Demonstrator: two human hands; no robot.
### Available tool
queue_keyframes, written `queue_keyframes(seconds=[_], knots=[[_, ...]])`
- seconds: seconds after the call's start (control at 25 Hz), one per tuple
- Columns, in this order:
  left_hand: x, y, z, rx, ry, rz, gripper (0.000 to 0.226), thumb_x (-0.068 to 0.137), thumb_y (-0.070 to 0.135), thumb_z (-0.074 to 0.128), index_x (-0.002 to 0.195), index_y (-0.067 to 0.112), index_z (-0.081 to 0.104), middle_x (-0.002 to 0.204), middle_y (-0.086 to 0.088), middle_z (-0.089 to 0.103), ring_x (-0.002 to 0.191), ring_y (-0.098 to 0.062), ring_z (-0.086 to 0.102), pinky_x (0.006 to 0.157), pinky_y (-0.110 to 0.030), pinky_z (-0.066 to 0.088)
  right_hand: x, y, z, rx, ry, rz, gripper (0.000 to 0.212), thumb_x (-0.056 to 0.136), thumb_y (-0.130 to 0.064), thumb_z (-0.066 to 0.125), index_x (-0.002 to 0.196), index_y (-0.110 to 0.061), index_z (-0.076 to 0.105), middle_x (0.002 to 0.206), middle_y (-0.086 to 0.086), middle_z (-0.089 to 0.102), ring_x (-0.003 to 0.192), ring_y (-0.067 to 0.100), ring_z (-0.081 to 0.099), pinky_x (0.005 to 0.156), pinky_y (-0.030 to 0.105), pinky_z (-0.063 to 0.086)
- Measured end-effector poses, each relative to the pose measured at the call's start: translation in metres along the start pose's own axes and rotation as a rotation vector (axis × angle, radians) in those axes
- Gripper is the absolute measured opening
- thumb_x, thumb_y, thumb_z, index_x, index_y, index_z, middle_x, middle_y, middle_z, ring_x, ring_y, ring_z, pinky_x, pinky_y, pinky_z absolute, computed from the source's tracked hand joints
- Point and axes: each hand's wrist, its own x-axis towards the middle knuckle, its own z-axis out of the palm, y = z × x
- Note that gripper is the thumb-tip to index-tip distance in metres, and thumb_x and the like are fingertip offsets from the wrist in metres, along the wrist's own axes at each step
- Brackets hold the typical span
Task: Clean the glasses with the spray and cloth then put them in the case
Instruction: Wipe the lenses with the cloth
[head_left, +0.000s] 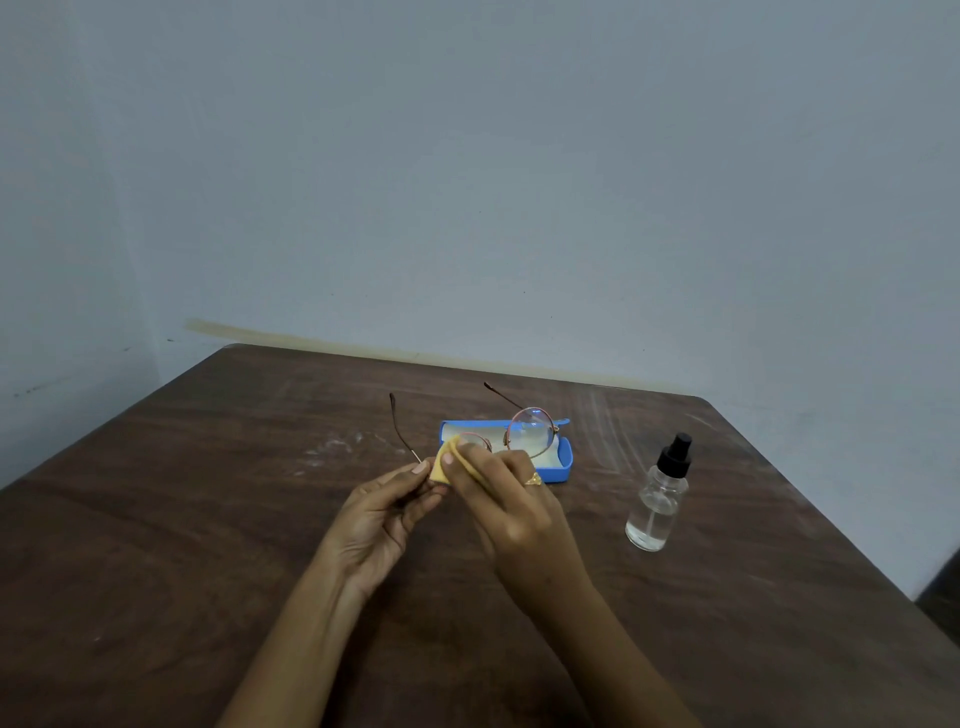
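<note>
Thin-framed round glasses (530, 431) are held above the brown table, arms unfolded and pointing away from me. My left hand (387, 512) pinches the frame at its left hinge. My right hand (506, 501), with a gold ring, presses a yellow cloth (445, 462) onto the left lens, which is mostly covered. Behind the hands lies the open blue case (563, 457) with a pale lining. The clear spray bottle (657, 496) with a black nozzle stands upright to the right, apart from both hands.
The wooden table (208, 519) has rounded far corners and stands against a pale wall. White smears mark its surface near the case and at the far right. The table's right edge drops off beyond the bottle.
</note>
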Motion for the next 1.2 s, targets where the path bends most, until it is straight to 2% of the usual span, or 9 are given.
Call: queue_keyframes(seconds=[0.16, 0.36, 0.52, 0.64, 0.72, 0.8, 0.88, 1.0, 1.2], knots=[[0.002, 0.0, -0.003, -0.027, 0.024, -0.024, 0.037, 0.085, -0.003, 0.046, 0.06, 0.001, 0.073, 0.054, -0.008, 0.069, 0.048, -0.012, 0.067, 0.044, -0.016, 0.053, -0.012, 0.008, -0.005, 0.004, 0.066, 0.072, 0.026, 0.084, 0.004, 0.056, 0.107, 0.0, 0.066, 0.107, 0.014, 0.068, 0.086, 0.021, 0.056, 0.071, 0.028, 0.05], [0.001, 0.002, -0.001, -0.044, 0.05, -0.033, 0.039, 0.086, -0.003, 0.046, 0.059, 0.001, 0.073, 0.054, -0.007, 0.069, 0.046, -0.012, 0.066, 0.042, -0.016, 0.053, -0.008, 0.029, -0.011, -0.047, 0.208, 0.289, 0.026, 0.086, 0.0, 0.05, 0.106, 0.001, 0.066, 0.105, 0.017, 0.068, 0.097, 0.017, 0.052, 0.08, 0.028, 0.045], [0.0, 0.003, -0.001, -0.058, 0.05, -0.042, 0.04, 0.086, -0.003, 0.045, 0.059, 0.002, 0.073, 0.053, -0.008, 0.069, 0.045, -0.012, 0.066, 0.041, -0.016, 0.052, -0.003, 0.031, -0.008, -0.042, 0.168, 0.291, 0.028, 0.081, 0.004, 0.056, 0.107, 0.0, 0.066, 0.106, 0.016, 0.068, 0.097, 0.018, 0.049, 0.077, 0.028, 0.049], [0.002, 0.003, -0.003, -0.064, 0.062, -0.045, 0.042, 0.087, -0.003, 0.044, 0.057, 0.002, 0.073, 0.052, -0.007, 0.069, 0.044, -0.011, 0.066, 0.041, -0.015, 0.051, -0.006, 0.029, -0.005, -0.043, 0.119, 0.228, 0.027, 0.08, 0.004, 0.059, 0.105, 0.001, 0.067, 0.104, 0.015, 0.069, 0.087, 0.023, 0.058, 0.073, 0.026, 0.046], [0.002, 0.004, -0.002, -0.067, 0.06, -0.052, 0.037, 0.083, -0.002, 0.048, 0.056, 0.002, 0.073, 0.051, -0.006, 0.069, 0.044, -0.01, 0.065, 0.041, -0.014, 0.051, -0.011, 0.026, -0.006, -0.028, 0.113, 0.195, 0.026, 0.08, 0.004, 0.06, 0.104, 0.001, 0.067, 0.103, 0.014, 0.069, 0.084, 0.021, 0.057, 0.071, 0.025, 0.046], [0.001, 0.006, -0.001, -0.077, 0.049, -0.067, 0.014, 0.065, 0.001, 0.062, 0.055, 0.002, 0.072, 0.052, -0.006, 0.068, 0.044, -0.01, 0.065, 0.041, -0.014, 0.051, -0.017, 0.027, -0.009, -0.034, 0.098, 0.172, 0.028, 0.077, 0.005, 0.064, 0.105, 0.0, 0.067, 0.102, 0.013, 0.069, 0.086, 0.016, 0.049, 0.067, 0.026, 0.05], [-0.001, 0.007, -0.001, -0.082, 0.036, -0.075, 0.006, 0.055, 0.004, 0.067, 0.055, 0.002, 0.072, 0.051, -0.006, 0.068, 0.044, -0.01, 0.065, 0.04, -0.014, 0.051, -0.022, 0.03, -0.011, -0.055, 0.092, 0.169, 0.028, 0.076, 0.005, 0.064, 0.104, 0.0, 0.067, 0.101, 0.013, 0.07, 0.087, 0.015, 0.048, 0.067, 0.026, 0.051], [0.002, 0.005, -0.004, -0.079, 0.056, -0.059, 0.036, 0.082, -0.001, 0.048, 0.055, 0.001, 0.071, 0.05, -0.007, 0.068, 0.043, -0.01, 0.065, 0.04, -0.014, 0.051, -0.02, 0.038, -0.014, -0.062, 0.107, 0.22, 0.025, 0.079, 0.005, 0.06, 0.103, 0.002, 0.067, 0.102, 0.015, 0.069, 0.082, 0.023, 0.059, 0.071, 0.026, 0.047], [0.0, 0.007, -0.002, -0.053, 0.069, -0.056, 0.044, 0.088, -0.001, 0.043, 0.056, 0.001, 0.072, 0.05, -0.007, 0.067, 0.043, -0.011, 0.065, 0.04, -0.015, 0.051, -0.006, 0.04, -0.017, -0.052, 0.112, 0.292, 0.027, 0.082, 0.005, 0.054, 0.105, 0.001, 0.066, 0.104, 0.015, 0.068, 0.088, 0.028, 0.061, 0.071, 0.033, 0.054]])
